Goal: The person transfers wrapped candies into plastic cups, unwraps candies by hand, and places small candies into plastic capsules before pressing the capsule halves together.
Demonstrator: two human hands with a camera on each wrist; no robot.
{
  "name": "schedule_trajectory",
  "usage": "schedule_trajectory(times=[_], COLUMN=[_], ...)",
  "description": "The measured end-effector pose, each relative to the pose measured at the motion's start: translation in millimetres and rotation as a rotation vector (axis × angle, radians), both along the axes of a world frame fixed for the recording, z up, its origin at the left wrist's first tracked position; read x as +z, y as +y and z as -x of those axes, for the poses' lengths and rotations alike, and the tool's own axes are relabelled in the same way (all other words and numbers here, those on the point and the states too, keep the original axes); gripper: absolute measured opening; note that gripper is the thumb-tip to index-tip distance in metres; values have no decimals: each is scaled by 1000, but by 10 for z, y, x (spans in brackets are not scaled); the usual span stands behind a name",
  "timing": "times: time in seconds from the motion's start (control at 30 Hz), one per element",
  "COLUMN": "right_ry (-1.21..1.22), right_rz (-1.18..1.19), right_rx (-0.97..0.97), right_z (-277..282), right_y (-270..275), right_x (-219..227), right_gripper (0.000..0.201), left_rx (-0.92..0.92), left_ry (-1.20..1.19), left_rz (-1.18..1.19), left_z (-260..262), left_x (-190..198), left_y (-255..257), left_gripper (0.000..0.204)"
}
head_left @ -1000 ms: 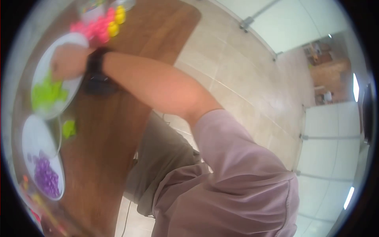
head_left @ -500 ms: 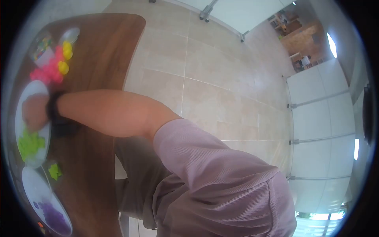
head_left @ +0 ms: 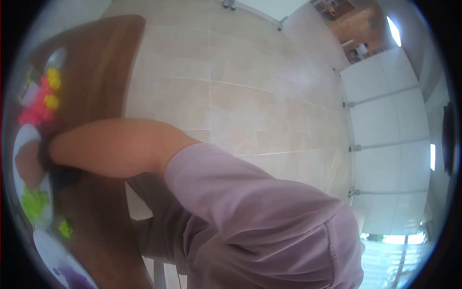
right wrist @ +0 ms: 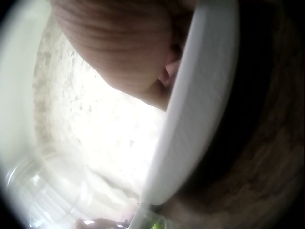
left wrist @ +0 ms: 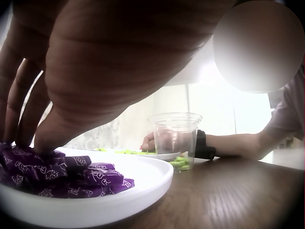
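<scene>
In the left wrist view my left hand (left wrist: 109,62) reaches down over a white plate (left wrist: 155,183), its thumb and fingertips touching a pile of purple wrapped pieces (left wrist: 90,179). My right hand (head_left: 30,166), with a black band at the wrist, is over another white plate (head_left: 20,139), beside light green pieces (head_left: 34,203). The plate's rim (right wrist: 190,114) hides the right fingertips in the right wrist view, so a hold there cannot be made out. The left hand is outside the head view, where the purple pieces (head_left: 72,277) show at the bottom.
A clear plastic cup (left wrist: 169,129) stands between the two plates, with green pieces showing at its base. One green piece (head_left: 65,229) lies on the brown table (head_left: 96,226). Pink pieces (head_left: 36,111) and yellow pieces (head_left: 52,102) lie past the green plate, near a clear container (head_left: 56,58).
The head view has shifted, so table and plates appear lower and farther left. My right hand remains over the green pieces' plate, clear of the green pieces it overlapped a second ago.
</scene>
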State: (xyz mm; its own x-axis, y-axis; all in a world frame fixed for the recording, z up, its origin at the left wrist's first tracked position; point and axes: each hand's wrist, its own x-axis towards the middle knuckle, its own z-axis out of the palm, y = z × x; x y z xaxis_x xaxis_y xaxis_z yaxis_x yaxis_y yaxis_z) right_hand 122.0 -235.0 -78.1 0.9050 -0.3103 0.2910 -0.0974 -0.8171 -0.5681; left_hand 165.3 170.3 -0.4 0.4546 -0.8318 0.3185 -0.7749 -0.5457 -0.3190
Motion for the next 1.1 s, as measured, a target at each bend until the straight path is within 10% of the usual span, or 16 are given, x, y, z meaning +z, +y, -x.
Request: schedule_trajectory(times=[0.13, 0.2, 0.23, 0.37, 1.1], right_ry=[-103, -157, -204, -157, 47], right_rz=[205, -39, -98, -162, -284], right_rx=[138, 137, 186, 252, 44], right_z=[-436, 222, 387, 510, 836], right_y=[-187, -160, -134, 72, 149], right_x=[-294, 64, 190, 518, 779], right_gripper=[32, 34, 35, 29, 16], left_rx=[158, 258, 223, 204, 63], left_ry=[853, 1180, 785, 206, 429], left_rz=[445, 749, 292, -57, 220], left_z=[-169, -231, 168, 346, 556], left_x=[-53, -36, 179, 376, 480], left_y=[80, 181, -106, -138, -276], left_gripper=[33, 37, 34, 29, 19])
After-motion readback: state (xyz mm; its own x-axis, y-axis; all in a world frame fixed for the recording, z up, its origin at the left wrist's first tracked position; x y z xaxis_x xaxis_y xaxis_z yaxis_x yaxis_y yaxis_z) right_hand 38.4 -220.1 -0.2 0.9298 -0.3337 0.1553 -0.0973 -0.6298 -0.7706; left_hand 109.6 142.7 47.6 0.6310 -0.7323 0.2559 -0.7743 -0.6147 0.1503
